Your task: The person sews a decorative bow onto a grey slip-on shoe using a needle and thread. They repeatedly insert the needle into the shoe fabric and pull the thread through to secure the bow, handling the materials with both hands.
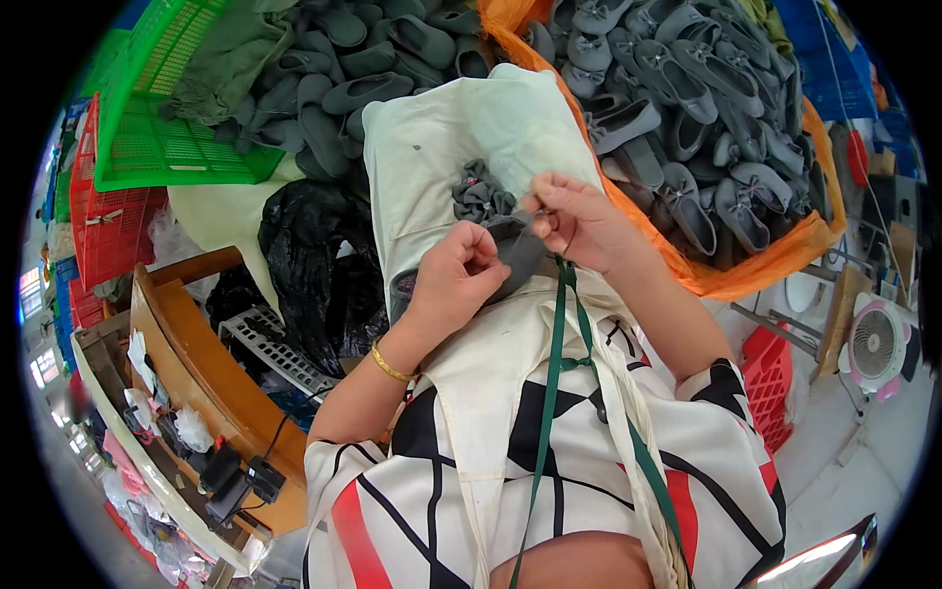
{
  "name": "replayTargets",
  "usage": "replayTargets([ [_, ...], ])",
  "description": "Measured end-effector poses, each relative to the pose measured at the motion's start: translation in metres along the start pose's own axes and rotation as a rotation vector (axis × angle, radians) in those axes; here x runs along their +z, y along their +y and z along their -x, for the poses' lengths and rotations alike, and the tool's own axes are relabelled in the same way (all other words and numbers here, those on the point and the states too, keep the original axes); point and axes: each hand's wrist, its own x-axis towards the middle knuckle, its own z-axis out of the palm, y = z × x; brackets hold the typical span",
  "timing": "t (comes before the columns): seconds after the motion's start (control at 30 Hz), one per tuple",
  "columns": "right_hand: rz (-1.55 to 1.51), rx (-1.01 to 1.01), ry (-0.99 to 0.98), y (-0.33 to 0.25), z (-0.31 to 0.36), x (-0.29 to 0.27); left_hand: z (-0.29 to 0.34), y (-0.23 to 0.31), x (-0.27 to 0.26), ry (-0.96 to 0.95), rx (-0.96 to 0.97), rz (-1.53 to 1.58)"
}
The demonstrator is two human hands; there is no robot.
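Observation:
A grey slip-on shoe (523, 257) lies across my lap at the near edge of a pale cloth-covered pad. My left hand (449, 280) is closed over it, fingers curled and thumb tip against the shoe, hiding its middle. Just above the shoe's right end, my right hand (579, 221) is raised in a pinch. Something small and thin seems to be between its fingertips, too fine to name. Beyond the shoe, a small heap of grey fabric bows (481, 191) sits on the pad (432, 147), close to both hands.
Many grey shoes (677, 93) with bows fill an orange sack (726, 285) at the far right. More grey shoes (392, 59) are heaped beside a green crate (177, 147) at the far left. A black plastic bag (319, 255), a wooden drawer unit (216, 363) and a fan (876, 339) stand around me.

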Motion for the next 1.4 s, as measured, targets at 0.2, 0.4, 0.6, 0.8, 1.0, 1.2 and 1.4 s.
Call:
replayTargets([
  [0.2,0.138,-0.335,-0.019,-0.013,0.012,-0.017,-0.002,-0.010,-0.014,0.042,-0.033,-0.174],
  [0.4,1.004,-0.567,0.242,0.008,0.012,-0.031,-0.009,-0.029,-0.016,-0.150,-0.253,-0.338],
  [0.6,1.897,-0.999,-0.208,0.045,0.008,-0.009,-0.006,-0.044,-0.015,-0.078,-0.156,-0.016],
  [0.8,1.399,-0.901,0.176,0.009,0.026,0.023,0.019,-0.011,-0.031,0.130,0.194,-0.277],
  [1.0,1.345,-0.616,0.188,0.022,0.008,0.027,0.020,-0.012,-0.038,0.040,0.275,-0.131],
  [1.2,1.444,-0.753,0.192,0.032,0.010,0.042,0.028,0.002,-0.017,0.169,-0.036,0.456],
  [1.4,1.296,-0.719,0.187,0.032,0.002,0.028,0.022,-0.007,-0.018,0.140,-0.018,0.661],
])
